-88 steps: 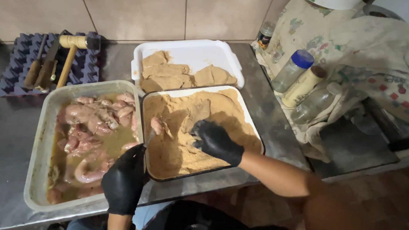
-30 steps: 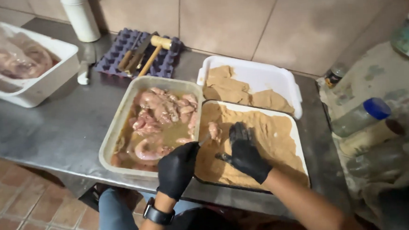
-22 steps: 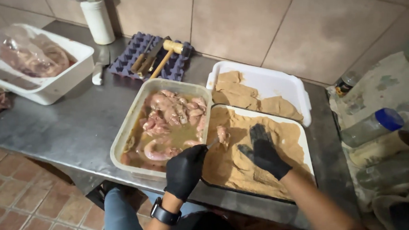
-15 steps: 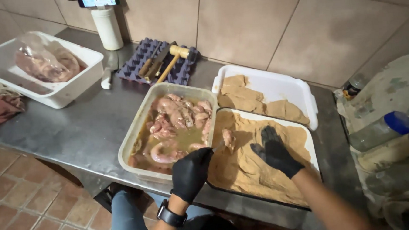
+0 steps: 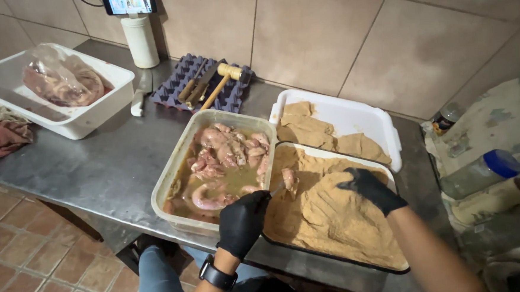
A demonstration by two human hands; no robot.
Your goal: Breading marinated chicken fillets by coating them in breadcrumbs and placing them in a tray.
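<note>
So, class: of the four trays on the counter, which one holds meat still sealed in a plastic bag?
The white tub at the far left; the other trays hold loose meat, crumbs or breaded pieces.

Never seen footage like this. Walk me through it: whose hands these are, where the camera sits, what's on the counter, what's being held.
There is no machine: a person in black gloves works at a metal counter, filmed by a camera on their own head that looks down.

The left hand holds a thin tool, apparently a fork, with a piece of raw meat at its tip, over the tray of brown crumbs. The right hand rests flat on the crumbs and holds nothing.

Beside it stands a tub of raw meat in marinade. Behind is a white tray of breaded pieces. Further left lie a wooden mallet on a purple egg carton and a white bin with bagged meat.
</note>
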